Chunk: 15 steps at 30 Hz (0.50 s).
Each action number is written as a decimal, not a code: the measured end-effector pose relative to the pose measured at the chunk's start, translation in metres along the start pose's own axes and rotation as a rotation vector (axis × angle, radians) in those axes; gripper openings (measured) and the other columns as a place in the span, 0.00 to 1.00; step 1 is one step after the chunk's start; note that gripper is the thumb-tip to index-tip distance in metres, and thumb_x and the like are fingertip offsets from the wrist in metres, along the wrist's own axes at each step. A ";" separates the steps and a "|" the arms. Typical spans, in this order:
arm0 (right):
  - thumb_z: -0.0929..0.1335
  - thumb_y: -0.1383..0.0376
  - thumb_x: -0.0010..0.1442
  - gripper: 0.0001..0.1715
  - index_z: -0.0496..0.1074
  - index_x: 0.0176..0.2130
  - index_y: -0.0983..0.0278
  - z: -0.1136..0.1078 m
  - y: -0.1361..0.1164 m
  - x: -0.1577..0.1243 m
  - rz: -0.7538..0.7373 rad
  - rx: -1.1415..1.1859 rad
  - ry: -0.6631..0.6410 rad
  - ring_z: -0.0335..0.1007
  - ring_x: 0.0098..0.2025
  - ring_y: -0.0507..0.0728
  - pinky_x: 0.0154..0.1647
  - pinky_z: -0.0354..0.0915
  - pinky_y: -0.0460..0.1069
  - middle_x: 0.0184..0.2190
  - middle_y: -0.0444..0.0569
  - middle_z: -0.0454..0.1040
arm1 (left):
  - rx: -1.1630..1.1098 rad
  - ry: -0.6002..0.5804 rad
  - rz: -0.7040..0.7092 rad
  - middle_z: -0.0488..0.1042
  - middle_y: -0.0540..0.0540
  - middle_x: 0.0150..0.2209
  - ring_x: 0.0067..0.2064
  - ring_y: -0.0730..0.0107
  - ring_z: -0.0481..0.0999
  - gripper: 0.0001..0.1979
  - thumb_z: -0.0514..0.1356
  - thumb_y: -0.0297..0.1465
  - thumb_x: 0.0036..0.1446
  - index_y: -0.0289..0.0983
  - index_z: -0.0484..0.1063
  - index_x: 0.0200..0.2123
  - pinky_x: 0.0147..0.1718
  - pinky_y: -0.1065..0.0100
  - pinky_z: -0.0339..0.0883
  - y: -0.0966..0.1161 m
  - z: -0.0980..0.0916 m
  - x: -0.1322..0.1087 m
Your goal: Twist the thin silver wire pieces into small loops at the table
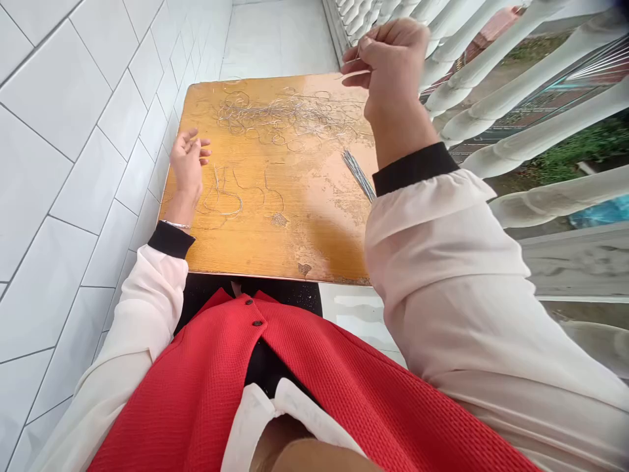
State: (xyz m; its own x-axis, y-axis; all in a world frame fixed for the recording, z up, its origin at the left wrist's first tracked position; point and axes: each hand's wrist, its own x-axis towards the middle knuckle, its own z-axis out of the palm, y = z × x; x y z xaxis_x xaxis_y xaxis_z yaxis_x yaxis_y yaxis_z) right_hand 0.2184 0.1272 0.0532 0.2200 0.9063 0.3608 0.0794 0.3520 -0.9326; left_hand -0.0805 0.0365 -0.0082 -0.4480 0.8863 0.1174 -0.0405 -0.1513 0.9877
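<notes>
My right hand (390, 62) is raised above the table's far right corner. Its thumb and forefinger are pressed together, and what they pinch is too fine to make out. At the table's left edge, my left hand (187, 160) hovers with curled fingers, thumb and fingertips closed; anything held there is too thin to see. A tangle of thin pale strands (289, 113), thread or fine wire, spreads over the far half of the tabletop. A few loose strands (228, 211) lie just right of my left hand. Below my right wrist rests a bundle of thin grey sticks (358, 174), partly covered by my sleeve.
The worn wooden table (275, 249) stands close in front of my body. A white tiled wall (73, 164) runs along the left side. On the right is a white balustrade (521, 124), with the ground outside showing between its posts.
</notes>
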 end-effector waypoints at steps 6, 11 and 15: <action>0.65 0.78 0.68 0.22 0.73 0.25 0.62 0.010 -0.011 -0.071 0.216 0.290 -0.249 0.70 0.27 0.48 0.28 0.67 0.43 0.27 0.45 0.78 | 0.083 -0.190 -0.027 0.81 0.48 0.40 0.37 0.74 0.80 0.08 0.58 0.36 0.74 0.41 0.72 0.41 0.35 0.73 0.71 0.027 0.025 -0.013; 0.72 0.69 0.65 0.12 0.71 0.30 0.61 0.031 0.007 -0.112 0.382 0.322 -0.392 0.73 0.31 0.49 0.36 0.73 0.44 0.31 0.45 0.78 | 0.181 -0.489 -0.162 0.82 0.42 0.44 0.46 0.66 0.84 0.18 0.59 0.47 0.71 0.37 0.74 0.43 0.42 0.70 0.75 0.017 0.061 -0.025; 0.72 0.62 0.67 0.13 0.69 0.31 0.59 0.030 0.031 -0.095 0.251 0.034 -0.367 0.79 0.37 0.54 0.42 0.75 0.50 0.34 0.47 0.80 | 0.346 -0.410 -0.031 0.80 0.45 0.37 0.40 0.69 0.81 0.06 0.63 0.34 0.67 0.39 0.76 0.37 0.42 0.69 0.74 -0.017 0.060 0.012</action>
State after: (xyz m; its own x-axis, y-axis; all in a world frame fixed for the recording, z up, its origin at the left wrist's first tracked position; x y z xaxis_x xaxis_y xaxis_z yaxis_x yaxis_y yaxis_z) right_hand 0.1711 0.0587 -0.0096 -0.1319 0.9855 0.1071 0.0343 0.1125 -0.9931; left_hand -0.0317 0.0762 -0.0176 -0.0626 0.9968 0.0503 0.2801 -0.0308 0.9595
